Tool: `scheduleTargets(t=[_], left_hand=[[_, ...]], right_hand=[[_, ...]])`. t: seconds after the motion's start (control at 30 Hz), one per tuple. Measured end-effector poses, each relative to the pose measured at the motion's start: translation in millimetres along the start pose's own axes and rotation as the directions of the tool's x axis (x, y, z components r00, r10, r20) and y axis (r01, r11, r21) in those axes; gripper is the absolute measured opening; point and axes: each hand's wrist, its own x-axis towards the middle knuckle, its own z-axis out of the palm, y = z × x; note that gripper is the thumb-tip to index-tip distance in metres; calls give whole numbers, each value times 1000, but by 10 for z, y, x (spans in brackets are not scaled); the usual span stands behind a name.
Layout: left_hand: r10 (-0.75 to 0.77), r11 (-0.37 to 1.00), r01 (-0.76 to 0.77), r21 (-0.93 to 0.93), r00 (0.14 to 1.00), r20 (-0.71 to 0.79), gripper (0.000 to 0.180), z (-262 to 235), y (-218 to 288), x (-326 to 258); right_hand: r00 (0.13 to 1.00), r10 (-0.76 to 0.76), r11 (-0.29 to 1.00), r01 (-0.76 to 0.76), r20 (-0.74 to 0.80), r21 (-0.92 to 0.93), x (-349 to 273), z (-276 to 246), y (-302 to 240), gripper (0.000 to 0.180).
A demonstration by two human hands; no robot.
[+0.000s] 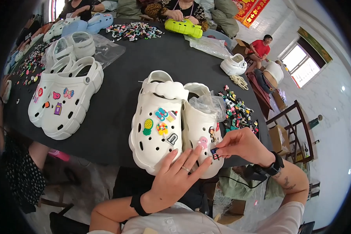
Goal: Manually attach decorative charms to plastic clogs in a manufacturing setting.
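Two white clogs stand side by side before me, toes toward me. The left clog (147,142) carries several charms, among them a pineapple, a cupcake and a letter shape. On the right clog (192,130) sit a pink charm (202,142) and a small figure charm. My left hand (177,175) lies with fingers stretched across the toes of both clogs. Between thumb and fingers, my right hand (241,146) pinches a flag-patterned charm (215,153) against the right clog's side. Crumpled clear plastic (208,105) rests at that clog's opening.
A heap of mixed charms (238,111) lies right of the clogs. More white clogs (66,101) with charms stand at left. Across the dark table (117,89), a person's hands hold a lime-green clog (183,28) near another charm pile (134,31). A wooden stool (300,128) stands at right.
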Motion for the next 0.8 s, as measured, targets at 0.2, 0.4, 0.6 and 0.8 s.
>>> scheduleTargets(t=[0.2, 0.4, 0.6, 0.8], left_hand=[[32, 999, -31, 18, 999, -40, 47, 15, -26, 4], [37, 999, -36, 33, 999, -32, 47, 25, -44, 3], [25, 998, -23, 50, 999, -30, 44, 32, -29, -4], [28, 996, -25, 84, 999, -29, 43, 37, -22, 4]], right_hand=[[999, 20, 978, -26, 32, 209, 75, -13, 129, 12], [990, 29, 998, -21, -140, 60, 82, 2, 311, 64], [959, 185, 972, -147, -214, 182, 2, 120, 198, 103], [959, 281, 850, -256, 14, 460, 61, 73, 252, 100]])
